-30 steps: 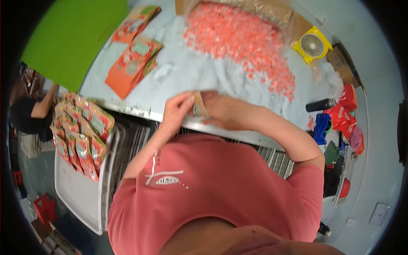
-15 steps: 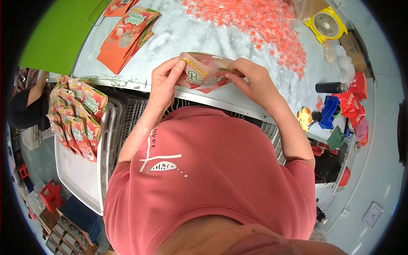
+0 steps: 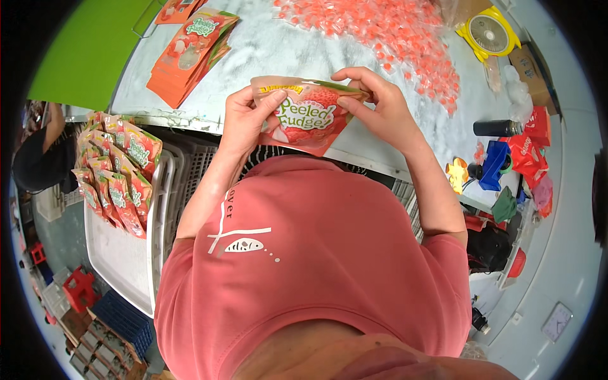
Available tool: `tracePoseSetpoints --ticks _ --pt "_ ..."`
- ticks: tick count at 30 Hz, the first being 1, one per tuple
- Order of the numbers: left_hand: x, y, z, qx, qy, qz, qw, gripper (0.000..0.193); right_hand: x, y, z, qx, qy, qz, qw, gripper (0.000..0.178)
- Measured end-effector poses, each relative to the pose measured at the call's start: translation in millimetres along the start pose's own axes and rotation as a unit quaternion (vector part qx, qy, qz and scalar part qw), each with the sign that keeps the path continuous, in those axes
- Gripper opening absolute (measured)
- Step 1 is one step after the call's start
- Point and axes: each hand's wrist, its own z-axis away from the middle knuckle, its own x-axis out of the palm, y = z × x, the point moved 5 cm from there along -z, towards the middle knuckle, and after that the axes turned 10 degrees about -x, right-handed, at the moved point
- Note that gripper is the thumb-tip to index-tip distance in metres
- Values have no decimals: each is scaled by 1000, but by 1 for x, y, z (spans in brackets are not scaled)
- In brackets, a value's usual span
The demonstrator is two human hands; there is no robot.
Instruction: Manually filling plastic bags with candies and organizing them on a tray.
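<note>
Above the near edge of the table, a red and green candy pouch [image 3: 304, 120] hangs flat between my hands, its printed front toward me. My left hand [image 3: 250, 114] pinches its upper left side, thumb on the front. At the upper right corner my right hand [image 3: 377, 104] grips the top edge between thumb and fingers. Farther left on the table lies a stack of flat pouches [image 3: 190, 57]. Beyond my hands spreads a heap of small red wrapped candies [image 3: 386, 35].
Left of me, upright filled pouches [image 3: 117, 171] stand in a white tray [image 3: 117, 253] on stacked crates. A yellow fan [image 3: 489, 33], a black bottle [image 3: 496, 128] and a blue tape dispenser [image 3: 494, 166] sit at the right. Another person's arm [image 3: 54, 130] shows at far left.
The pouch, folded and gaping at the top before, is now flattened with its front in full view. My right fingers have lifted along its top edge.
</note>
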Motion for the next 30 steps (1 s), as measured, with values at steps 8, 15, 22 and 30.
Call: tracePoseSetpoints --ticks 8,15,22,30 --pt "0 -6 -2 -6 -7 -1 1000 16 4 9 -8 49 -49 -83 994 24" --pt "25 -1 9 29 -54 -15 998 13 18 -5 -28 9 -115 110 987 19" --pt "22 -3 9 -61 -74 -153 984 15 31 -4 -28 -38 -154 68 985 22" --pt "11 0 -1 61 -65 -157 984 24 14 11 -16 -75 -60 77 992 23"
